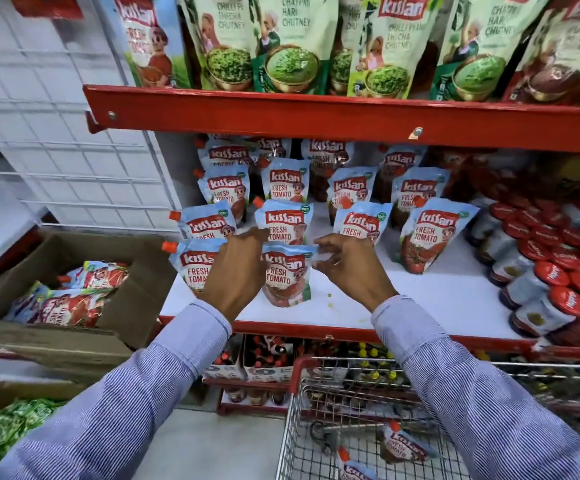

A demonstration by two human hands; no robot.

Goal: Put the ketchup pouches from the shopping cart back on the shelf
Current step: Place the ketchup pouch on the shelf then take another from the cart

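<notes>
Front-row blue-and-red Kissan tomato ketchup pouch (286, 275) stands upright on the white shelf board w/ red front edge (454, 299), near the board's front, just right of another identical pouch w/ orange spout (191, 263). Left hand (238, 271) is at the pouch's left side, partly covering it; fingers curled loosely, can't tell if they actually press the pouch. Right hand (347, 265) pinches the pouch's top right corner betw. thumb and fingers (319, 245), narrow grip on the foil edge. Both arms in blue-striped shirt sleeves (472, 393).

Behind the pouch, more same-brand pouches in rows going back on the board. Right of them, on same board, red-lidded glass jars (551, 275) packed close. Shelf above carries green chutney pouches (292, 43).

Below the board, at right: red-rimmed wire shopping cart (316, 427) w/ two ketchup pouches lying flat inside (401, 445). Left of the board, open brown cardboard box (73, 271) holds more pouches lying down.
</notes>
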